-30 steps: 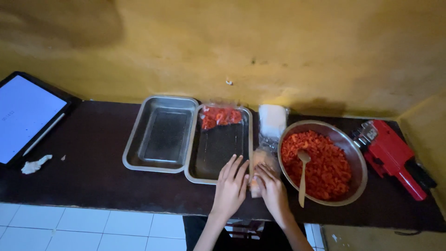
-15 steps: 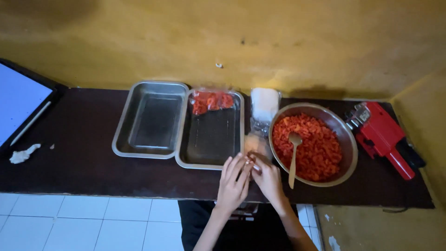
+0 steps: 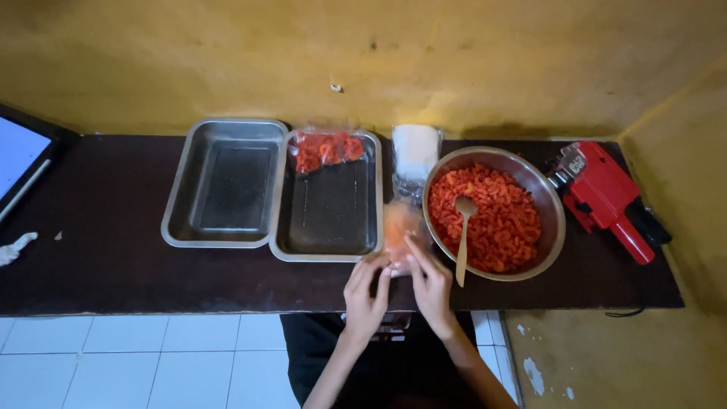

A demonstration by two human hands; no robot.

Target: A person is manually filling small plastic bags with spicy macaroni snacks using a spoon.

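Head view: my left hand (image 3: 366, 291) and right hand (image 3: 430, 284) meet at the near end of a small clear bag of orange-red snack (image 3: 399, 235), fingers pinched together on its mouth; it lies on the dark counter (image 3: 98, 265) between the right steel tray (image 3: 327, 198) and the steel bowl (image 3: 494, 212), long axis running away from me, mouth toward me. One filled bag (image 3: 327, 149) already sits in that tray, the left steel tray (image 3: 226, 183) holds nothing, and the bowl remains heaped with a wooden spoon (image 3: 463, 235) in it, so I judge most of the bagging is left.
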